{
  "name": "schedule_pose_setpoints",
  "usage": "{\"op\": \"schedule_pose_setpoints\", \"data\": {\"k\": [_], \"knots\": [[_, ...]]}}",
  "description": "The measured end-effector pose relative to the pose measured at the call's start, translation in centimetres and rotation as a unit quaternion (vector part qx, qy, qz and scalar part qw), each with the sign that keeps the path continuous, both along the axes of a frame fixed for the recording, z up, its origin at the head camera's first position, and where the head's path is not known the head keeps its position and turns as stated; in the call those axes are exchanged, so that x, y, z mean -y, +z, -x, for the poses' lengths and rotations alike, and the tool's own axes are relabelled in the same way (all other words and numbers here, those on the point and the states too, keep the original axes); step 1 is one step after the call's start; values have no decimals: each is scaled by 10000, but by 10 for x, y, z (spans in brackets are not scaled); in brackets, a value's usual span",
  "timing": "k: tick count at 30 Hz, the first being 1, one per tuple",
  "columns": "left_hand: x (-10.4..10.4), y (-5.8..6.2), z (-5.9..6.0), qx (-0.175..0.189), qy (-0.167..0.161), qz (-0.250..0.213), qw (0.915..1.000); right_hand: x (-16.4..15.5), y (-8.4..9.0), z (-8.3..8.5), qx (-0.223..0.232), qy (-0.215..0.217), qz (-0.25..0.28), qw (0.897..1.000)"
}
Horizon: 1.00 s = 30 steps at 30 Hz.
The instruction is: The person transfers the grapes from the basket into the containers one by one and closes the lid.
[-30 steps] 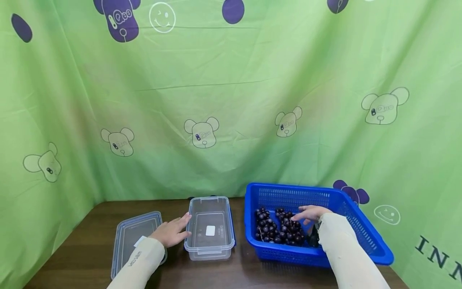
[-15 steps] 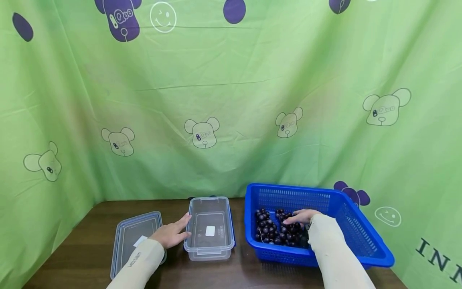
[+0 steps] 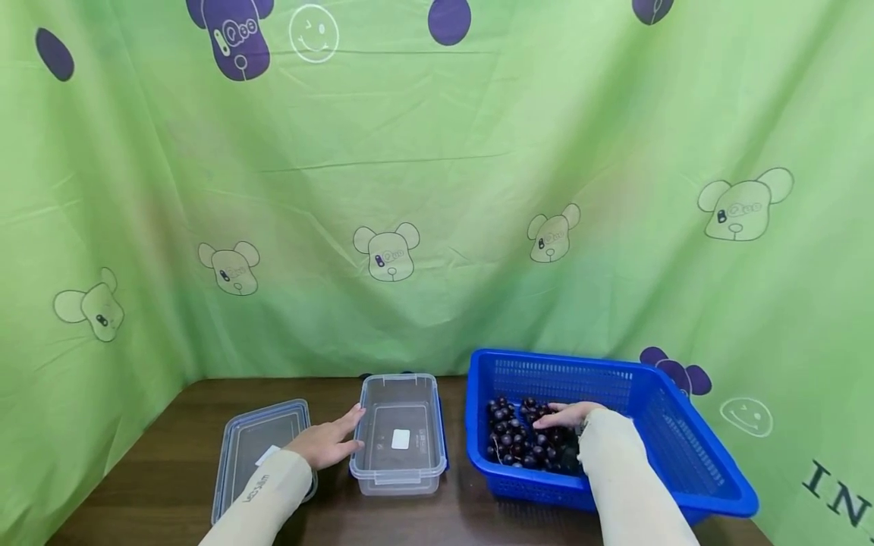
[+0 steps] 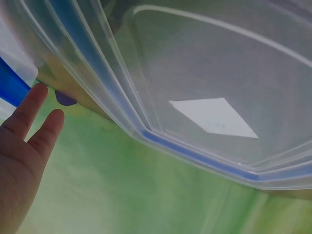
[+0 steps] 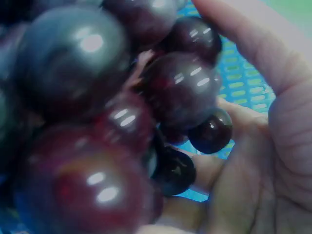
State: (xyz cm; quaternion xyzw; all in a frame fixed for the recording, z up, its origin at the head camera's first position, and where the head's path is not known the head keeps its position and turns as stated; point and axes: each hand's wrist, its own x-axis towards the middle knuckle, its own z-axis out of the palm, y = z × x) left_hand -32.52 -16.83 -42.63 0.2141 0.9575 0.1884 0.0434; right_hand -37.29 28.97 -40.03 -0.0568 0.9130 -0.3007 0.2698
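My left hand (image 3: 326,444) has its fingers spread, with fingertips right at the left rim of a clear plastic food container (image 3: 397,481). A white label shows inside that container. In the left wrist view, fingers of the left hand (image 4: 22,161) reach to the container's blue edge (image 4: 12,87). My right hand (image 3: 572,415) is down in a blue basket (image 3: 529,489) among dark purple grapes (image 3: 508,441). Close up in the right wrist view, thumb and fingers curl round a bunch of grapes (image 5: 180,90); some fingers are hidden beneath it.
A clear container lid (image 3: 262,428) with a blue seal and white label lies left of the container, partly under the left forearm. Everything stands on a brown wooden table (image 3: 146,470). A green printed curtain (image 3: 444,318) hangs behind and at both sides.
My right hand has moved left and down onto the grapes, and its fingers have closed round a bunch. The left hand stays at the container's rim. The head view has shifted slightly.
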Motion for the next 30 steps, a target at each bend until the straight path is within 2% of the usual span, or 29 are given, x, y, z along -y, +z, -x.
{"op": "schedule_pose_setpoints", "data": {"k": [9,15,20,30], "knots": [[-1,0,4,-43,-50,-67,10000,8,3,-8,100,-223,-192,9995],[0,1,4,-90,-76,41,9999,13,-1,-13,218,-529,181,9982],[1,0,3,-84,-83,29,9999,16,-8,-10,50,-506,355,9981],[2,-5,3,-97,-135,17,9999,21,-5,-10,-30,-539,152,9984]]}}
